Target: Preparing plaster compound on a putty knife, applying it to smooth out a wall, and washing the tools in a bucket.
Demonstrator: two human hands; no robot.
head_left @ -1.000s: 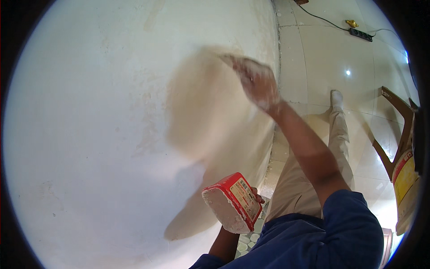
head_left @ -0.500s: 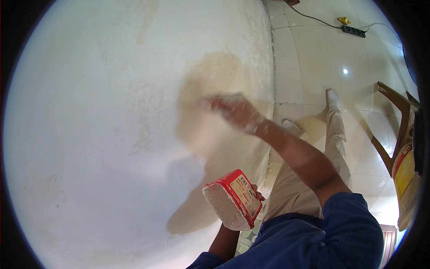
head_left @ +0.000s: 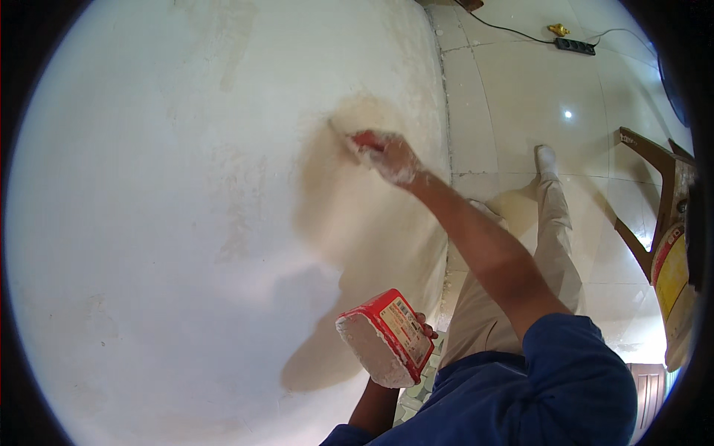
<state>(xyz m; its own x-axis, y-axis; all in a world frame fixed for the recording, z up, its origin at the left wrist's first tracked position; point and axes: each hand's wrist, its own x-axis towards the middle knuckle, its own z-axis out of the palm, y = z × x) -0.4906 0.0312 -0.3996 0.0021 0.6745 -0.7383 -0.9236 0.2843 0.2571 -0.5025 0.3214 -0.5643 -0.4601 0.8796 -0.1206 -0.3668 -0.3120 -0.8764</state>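
Observation:
My right hand (head_left: 396, 160), dusted with white, is closed round the red handle of a putty knife (head_left: 366, 140). Its blade shows as a thin edge at the white wall (head_left: 171, 193), partly blurred; whether it touches cannot be told. Lower down, my left hand (head_left: 425, 325) grips a red plastic tub (head_left: 405, 327) with a pale label. The tub is tilted, its mouth toward the wall, and white paste coats its inside and rim. Most of the left hand is hidden behind the tub; only fingertips show at its right side.
A brown stand (head_left: 666, 178) and a yellow-and-white bucket (head_left: 673, 275) stand at the right. On the tiled floor (head_left: 528, 97) lie a black power strip (head_left: 575, 46), its cable and a small gold-coloured object (head_left: 558, 30). The wall meets the floor along a rough edge.
My right hand with the putty knife has moved slightly up along the wall, and its blur has lessened. The tub stays in my left hand, nearly in place. The whole view has shifted a little.

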